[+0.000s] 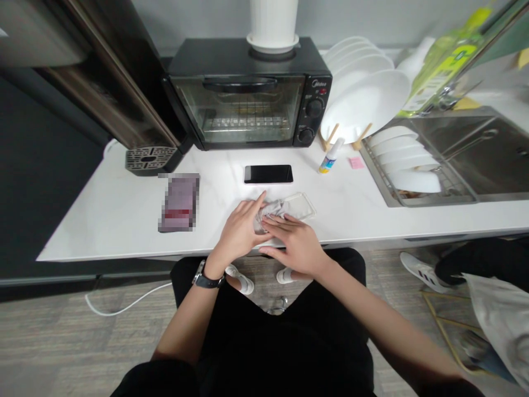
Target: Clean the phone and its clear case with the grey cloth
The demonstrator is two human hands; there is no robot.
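Observation:
A clear phone case (305, 205) with a pale rim lies on the white counter near its front edge. My left hand (240, 230) is around the left end of the case, thumb on the near side and fingers on the far side. A crumpled whitish cloth or wipe (275, 208) sits on the case, and the fingers of my right hand (298, 245) press it down. Just beyond the case lies a phone (268, 174), dark screen up. To its right stands a small spray bottle (331, 156) with a white top and a blue and yellow label.
Behind the phone stands a black toaster oven (248, 110) with a white pot (273, 25) on top. White plates (363, 99) stand in a rack beside a sink (481, 160). A blurred purple item (181, 203) lies left, a pink sticky note (356, 162) right. A person's shoe (422, 271) shows at right.

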